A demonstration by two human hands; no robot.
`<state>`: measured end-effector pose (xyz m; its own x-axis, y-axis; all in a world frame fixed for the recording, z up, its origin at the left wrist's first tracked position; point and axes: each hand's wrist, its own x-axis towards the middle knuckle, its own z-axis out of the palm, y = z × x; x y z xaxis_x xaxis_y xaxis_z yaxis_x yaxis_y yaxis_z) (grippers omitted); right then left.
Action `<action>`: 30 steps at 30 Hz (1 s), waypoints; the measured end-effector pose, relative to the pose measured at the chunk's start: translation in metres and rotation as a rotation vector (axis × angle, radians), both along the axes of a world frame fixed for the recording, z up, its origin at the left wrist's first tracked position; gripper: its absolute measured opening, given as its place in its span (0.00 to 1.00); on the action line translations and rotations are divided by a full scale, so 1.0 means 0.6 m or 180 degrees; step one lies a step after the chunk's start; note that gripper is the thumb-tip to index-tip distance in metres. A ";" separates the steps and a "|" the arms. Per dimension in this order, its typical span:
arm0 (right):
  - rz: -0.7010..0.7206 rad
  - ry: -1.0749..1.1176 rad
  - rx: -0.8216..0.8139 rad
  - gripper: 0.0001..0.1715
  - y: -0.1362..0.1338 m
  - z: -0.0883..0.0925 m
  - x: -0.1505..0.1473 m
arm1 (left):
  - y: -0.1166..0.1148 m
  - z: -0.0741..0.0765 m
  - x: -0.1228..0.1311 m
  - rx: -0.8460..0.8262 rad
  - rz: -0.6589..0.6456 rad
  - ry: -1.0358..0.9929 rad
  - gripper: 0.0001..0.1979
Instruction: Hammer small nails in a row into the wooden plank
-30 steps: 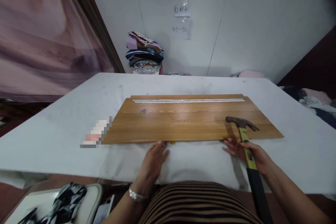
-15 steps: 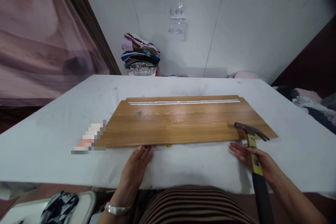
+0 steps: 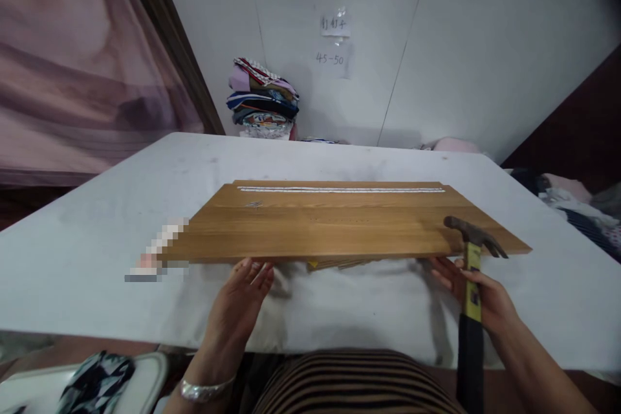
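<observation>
A wooden board [image 3: 291,233] lies in front of me with its near edge raised off the table. My left hand [image 3: 240,294], wearing a silver bracelet [image 3: 204,390], holds that edge left of centre, fingertips tucked at its underside. My right hand [image 3: 485,297] grips a claw hammer [image 3: 473,288] with a yellow and black handle, its head upward over the board's right part. Fingers of the same hand also reach under the board's edge. On the board are a small heap of nails [image 3: 254,204], a row of tiny dark marks and two white strips [image 3: 339,190] along the far side.
Something flat and tan [image 3: 339,265] shows beneath the raised edge. A white-covered table [image 3: 107,226] carries the board; a pixelated item [image 3: 160,246] is by its left corner. Folded clothes [image 3: 264,100] are stacked against the wall, with more cloth [image 3: 592,220] at the right.
The board's near edge has risen, uncovering more of the tan thing beneath. My left hand has shifted slightly left and up with its fingers under the edge; the hammer has tilted more upright.
</observation>
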<state>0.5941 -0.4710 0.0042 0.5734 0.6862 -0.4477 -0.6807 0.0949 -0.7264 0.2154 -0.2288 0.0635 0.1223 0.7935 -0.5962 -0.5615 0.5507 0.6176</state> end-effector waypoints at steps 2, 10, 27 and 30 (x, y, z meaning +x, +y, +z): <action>-0.0106 -0.0172 0.0027 0.08 0.008 0.015 0.006 | 0.003 0.019 0.001 0.0055 0.0006 -0.0012 0.10; -0.0266 -0.0535 0.0080 0.07 0.036 0.070 0.012 | 0.020 0.064 0.009 0.0325 0.0042 -0.0127 0.05; -0.0334 -0.0672 -0.0034 0.08 0.053 0.099 0.006 | 0.040 0.075 0.000 0.0376 -0.0006 -0.0078 0.03; -0.0297 -0.0630 -0.0035 0.08 0.050 0.095 0.010 | 0.038 0.074 -0.001 0.0363 -0.0025 -0.0043 0.03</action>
